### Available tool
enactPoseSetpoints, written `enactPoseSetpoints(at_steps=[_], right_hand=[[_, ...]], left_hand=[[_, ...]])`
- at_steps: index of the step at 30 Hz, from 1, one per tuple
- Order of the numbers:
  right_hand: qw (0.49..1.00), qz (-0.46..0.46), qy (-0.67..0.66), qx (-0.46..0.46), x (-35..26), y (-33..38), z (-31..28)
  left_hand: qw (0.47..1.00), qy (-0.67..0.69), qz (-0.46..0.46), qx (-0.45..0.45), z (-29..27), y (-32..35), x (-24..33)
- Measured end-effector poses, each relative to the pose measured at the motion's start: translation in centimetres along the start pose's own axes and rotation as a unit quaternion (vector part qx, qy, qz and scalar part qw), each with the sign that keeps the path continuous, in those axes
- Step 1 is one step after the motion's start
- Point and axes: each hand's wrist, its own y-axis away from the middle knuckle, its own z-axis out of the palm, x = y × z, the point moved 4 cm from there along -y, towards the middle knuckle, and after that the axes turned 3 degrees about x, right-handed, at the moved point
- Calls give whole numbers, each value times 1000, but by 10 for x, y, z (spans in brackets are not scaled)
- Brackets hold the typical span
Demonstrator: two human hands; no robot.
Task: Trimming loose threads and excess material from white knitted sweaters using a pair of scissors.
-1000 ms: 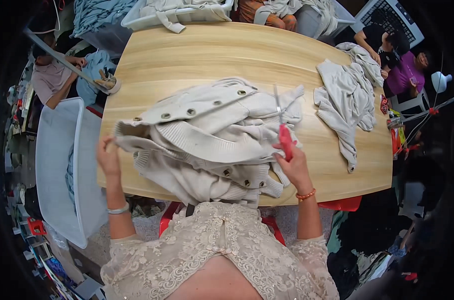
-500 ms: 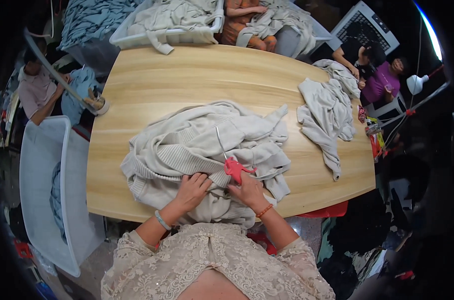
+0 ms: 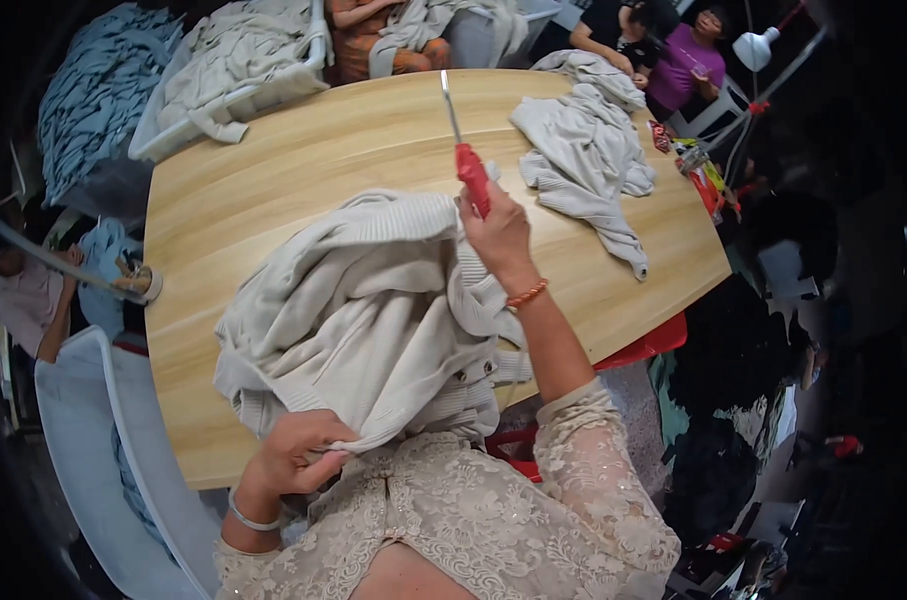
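Observation:
A light grey knitted cardigan (image 3: 343, 320) with ribbed edges and dark buttons lies bunched on the near part of the table, partly raised. My left hand (image 3: 298, 452) is closed on its edge close to my body, at the lower left. Farther out, my right hand (image 3: 498, 235) is closed round the red handle of a pair of scissors (image 3: 473, 178), whose long metal blades point away from me. The cardigan's ribbed band also rises to the right hand's fingers, and they seem to grip it too.
Another grey knitted garment (image 3: 588, 160) lies at the table's (image 3: 273, 150) far right. White bins (image 3: 238, 100) of grey and blue knitwear (image 3: 108, 100) stand beyond. At the left is a pale bin (image 3: 83, 440). Other people sit around the table; a lamp (image 3: 755, 48) hangs at the upper right.
My right hand has gone up and away with the scissors, lifting the ribbed edge. My left hand has come nearer my body and pinches the cardigan's edge. The view has turned.

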Motion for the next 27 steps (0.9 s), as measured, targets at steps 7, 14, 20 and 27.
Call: enactPoseSetpoints(at_steps=[7, 14, 20, 27], right_hand=[[883, -207, -169, -386, -60, 174, -2], [984, -87, -55, -142, 6, 186, -1], [978, 16, -57, -202, 5, 134, -116], [916, -34, -48, -397, -9, 104, -134]], left_hand=[[994, -12, -60, 94, -21, 27, -7], [984, 47, -51, 164, -36, 54, 31], [960, 162, -9, 226, -50, 107, 61], [934, 166, -168, 268, -87, 154, -18]])
